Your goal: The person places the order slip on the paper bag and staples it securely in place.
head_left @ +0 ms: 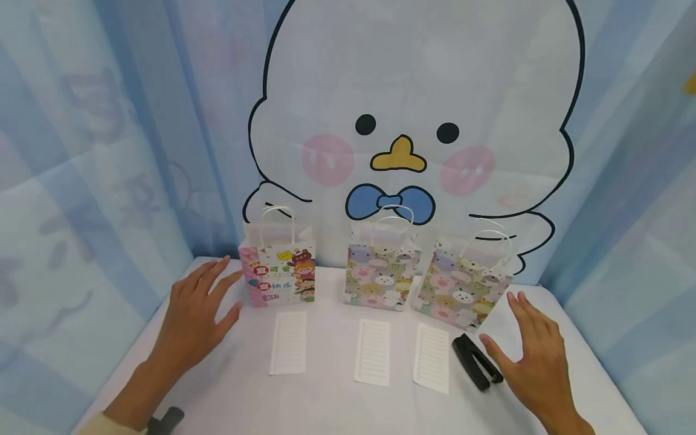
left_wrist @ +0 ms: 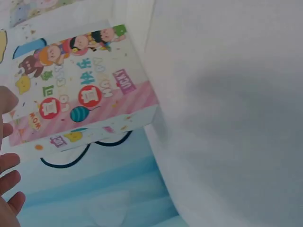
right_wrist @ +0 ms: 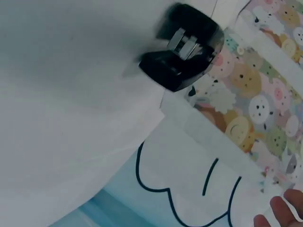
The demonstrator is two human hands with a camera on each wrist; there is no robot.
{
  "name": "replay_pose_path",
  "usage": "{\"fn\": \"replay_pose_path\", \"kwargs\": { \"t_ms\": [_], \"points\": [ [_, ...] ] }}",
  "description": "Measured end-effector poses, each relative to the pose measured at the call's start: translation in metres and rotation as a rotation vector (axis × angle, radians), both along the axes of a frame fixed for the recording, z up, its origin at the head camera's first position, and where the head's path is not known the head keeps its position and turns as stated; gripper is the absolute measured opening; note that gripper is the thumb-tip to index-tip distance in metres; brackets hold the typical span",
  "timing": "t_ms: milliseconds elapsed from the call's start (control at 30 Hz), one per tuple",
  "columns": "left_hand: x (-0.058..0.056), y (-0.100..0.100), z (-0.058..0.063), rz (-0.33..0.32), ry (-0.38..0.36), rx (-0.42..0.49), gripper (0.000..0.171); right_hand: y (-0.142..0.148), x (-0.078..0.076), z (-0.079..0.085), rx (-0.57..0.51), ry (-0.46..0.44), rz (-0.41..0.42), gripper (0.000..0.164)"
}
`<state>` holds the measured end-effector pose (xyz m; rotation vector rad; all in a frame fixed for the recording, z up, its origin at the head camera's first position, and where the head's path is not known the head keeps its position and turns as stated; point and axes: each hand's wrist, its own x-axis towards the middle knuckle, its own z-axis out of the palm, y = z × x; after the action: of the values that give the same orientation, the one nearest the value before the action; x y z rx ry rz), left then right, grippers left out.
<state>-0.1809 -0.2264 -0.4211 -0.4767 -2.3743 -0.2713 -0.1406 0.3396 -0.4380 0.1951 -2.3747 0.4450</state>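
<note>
My left hand point(head_left: 193, 317) hovers with spread fingers beside a pink and white gift bag point(head_left: 278, 275) at the left of the table. Over on the right, my right hand point(head_left: 535, 356) is likewise spread and holds nothing. Between it and the paper slips lies a black stapler point(head_left: 477, 362), whose metal end shows in the right wrist view. Two gift bags with an animal print, one in the middle point(head_left: 380, 277) and one at the right point(head_left: 462, 289), stand upright with white handles. The left wrist view shows the pink bag's printed front point(left_wrist: 80, 80) near my fingertips.
Three white lined paper slips lie in front of the bags: a left one point(head_left: 289, 343), a middle one point(head_left: 373, 352) and a right one point(head_left: 432, 358). A dark object point(head_left: 165, 421) sits by my left wrist. A curtain point(head_left: 413, 72) with a cartoon figure hangs behind the white table point(head_left: 326, 405).
</note>
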Motion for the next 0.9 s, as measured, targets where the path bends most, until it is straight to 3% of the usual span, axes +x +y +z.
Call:
{"fn": "replay_pose_path", "kwargs": {
  "t_ms": [233, 467, 900],
  "points": [
    [-0.014, 0.009, 0.018, -0.044, 0.073, 0.076, 0.059, -0.033, 0.001, 0.003, -0.025, 0.031, 0.096, 0.106],
    [-0.030, 0.016, 0.035, -0.081, 0.107, 0.139, 0.052, -0.074, 0.002, 0.002, -0.001, -0.012, 0.149, 0.106],
    [-0.052, 0.030, 0.040, -0.116, 0.005, 0.279, 0.030, -0.125, -0.005, -0.007, -0.009, -0.053, 0.301, 0.099]
  ]
}}
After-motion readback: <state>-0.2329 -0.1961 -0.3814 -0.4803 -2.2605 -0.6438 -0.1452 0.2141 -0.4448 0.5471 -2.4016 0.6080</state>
